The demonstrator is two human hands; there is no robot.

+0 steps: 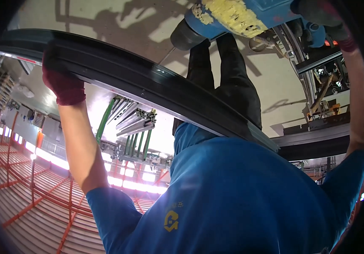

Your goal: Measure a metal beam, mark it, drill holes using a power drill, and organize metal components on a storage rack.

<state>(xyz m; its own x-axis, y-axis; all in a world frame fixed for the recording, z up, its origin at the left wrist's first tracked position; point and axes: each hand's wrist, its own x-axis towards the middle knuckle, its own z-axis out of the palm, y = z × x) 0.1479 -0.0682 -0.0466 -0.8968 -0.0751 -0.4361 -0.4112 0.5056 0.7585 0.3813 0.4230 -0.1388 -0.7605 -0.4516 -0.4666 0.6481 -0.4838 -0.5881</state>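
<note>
A long black metal profile (pixel 146 86) runs slantwise in front of my body, from the upper left down to the right. My left hand (pixel 64 84), in a dark red work glove, is closed around it near its left end; the fingertips lie in deep shadow. High on the right, my right hand (pixel 323 17), also gloved, holds a blue power drill (pixel 270 12) with worn yellow patches. From the drill's black chuck (pixel 186 36) a thin bit (pixel 168 56) points down-left to the profile's edge. Whether its tip touches the metal cannot be made out.
Racks with bundled metal bars (pixel 131 116) on green posts stand beyond my left arm. At the right are more dark profiles (pixel 319 61) and a cluttered stand with tools and parts. My dark-trousered legs (pixel 239 91) are below the profile, on a pale floor (pixel 144 25).
</note>
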